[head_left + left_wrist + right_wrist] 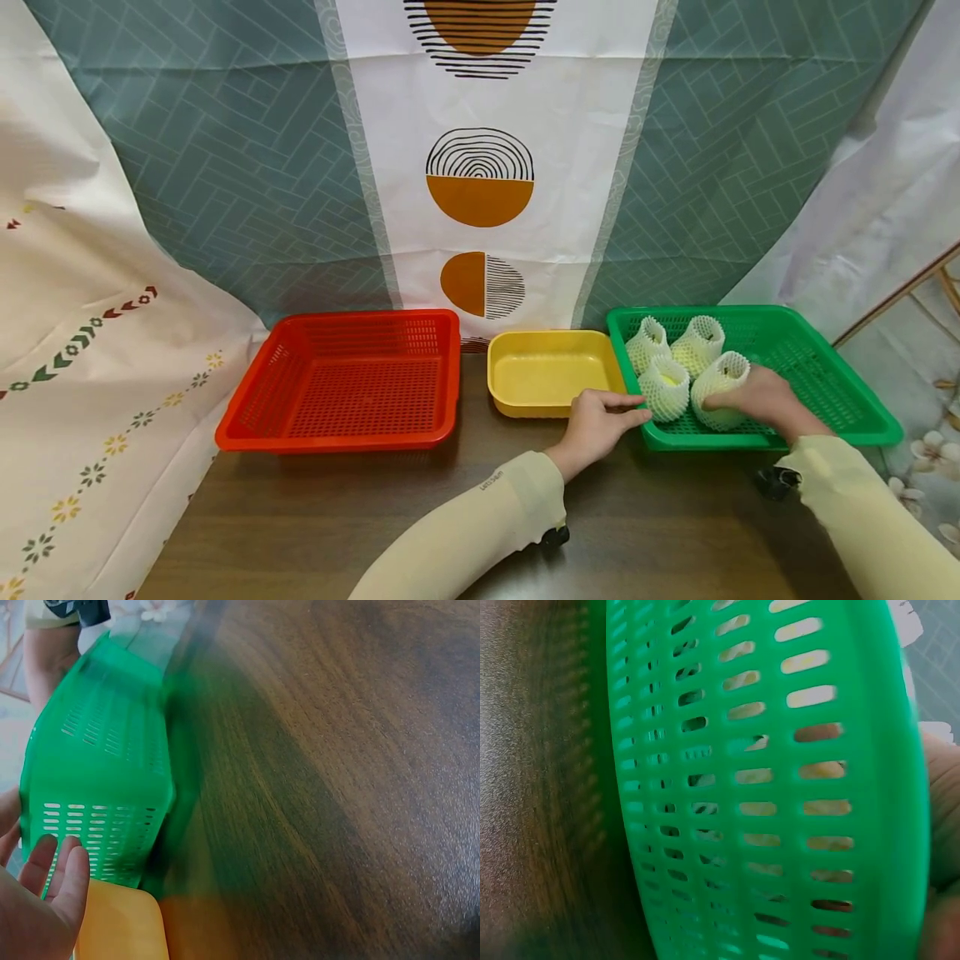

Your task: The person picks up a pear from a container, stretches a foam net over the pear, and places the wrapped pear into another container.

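Note:
Inside the green basket (840, 375), several pale yellow-green fruits wear white foam net sleeves, grouped at its left side. My right hand (761, 400) reaches over the front rim and holds the front right sleeved fruit (723, 383), thumb across its near side. The right wrist view shows mostly the slotted basket wall (772, 780), which hides most of that hand. My left hand (592, 429) is at the basket's left rim, thumb and forefinger extended to it. In the left wrist view, its fingers (71, 881) lie loosely bent beside the basket's outer wall.
A shallow yellow tray (555, 412) stands just left of the green basket, close to my left hand. Farther left is a red slotted basket (337, 442). All stand on a dark wooden table (300, 517) before a patterned cloth (255, 167).

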Available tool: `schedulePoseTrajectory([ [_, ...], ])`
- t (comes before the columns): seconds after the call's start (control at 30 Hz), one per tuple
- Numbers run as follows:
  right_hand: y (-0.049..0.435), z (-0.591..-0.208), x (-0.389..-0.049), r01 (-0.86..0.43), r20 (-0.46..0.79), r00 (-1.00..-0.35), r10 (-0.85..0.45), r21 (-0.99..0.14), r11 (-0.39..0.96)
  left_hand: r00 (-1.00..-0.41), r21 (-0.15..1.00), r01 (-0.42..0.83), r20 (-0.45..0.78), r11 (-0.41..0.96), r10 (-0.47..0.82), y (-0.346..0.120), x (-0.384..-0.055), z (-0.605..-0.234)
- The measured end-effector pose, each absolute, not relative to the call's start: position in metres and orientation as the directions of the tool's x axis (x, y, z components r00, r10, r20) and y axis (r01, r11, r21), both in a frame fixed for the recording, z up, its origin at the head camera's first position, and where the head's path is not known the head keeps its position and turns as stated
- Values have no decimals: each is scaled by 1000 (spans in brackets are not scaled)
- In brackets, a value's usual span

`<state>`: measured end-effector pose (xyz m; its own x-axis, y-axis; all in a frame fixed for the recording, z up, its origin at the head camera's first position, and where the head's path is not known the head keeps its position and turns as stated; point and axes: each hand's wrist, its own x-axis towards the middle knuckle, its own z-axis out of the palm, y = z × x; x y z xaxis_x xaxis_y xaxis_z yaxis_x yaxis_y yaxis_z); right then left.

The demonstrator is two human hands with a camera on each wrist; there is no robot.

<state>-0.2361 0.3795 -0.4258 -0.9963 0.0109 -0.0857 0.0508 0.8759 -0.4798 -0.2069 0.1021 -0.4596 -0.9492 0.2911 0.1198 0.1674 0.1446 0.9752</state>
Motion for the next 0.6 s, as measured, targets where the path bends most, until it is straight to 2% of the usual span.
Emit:
schedulePoseTrajectory([
  [0.27,376,-430,-243,37,-131,-991,-38,-523,851,-946,978,165,119,129,302,102,-206,-460],
  [0.6,380,-433,-242,49,-123,-992,-23,-555,830,-942,978,149,95,147,322,101,-209,-459],
])
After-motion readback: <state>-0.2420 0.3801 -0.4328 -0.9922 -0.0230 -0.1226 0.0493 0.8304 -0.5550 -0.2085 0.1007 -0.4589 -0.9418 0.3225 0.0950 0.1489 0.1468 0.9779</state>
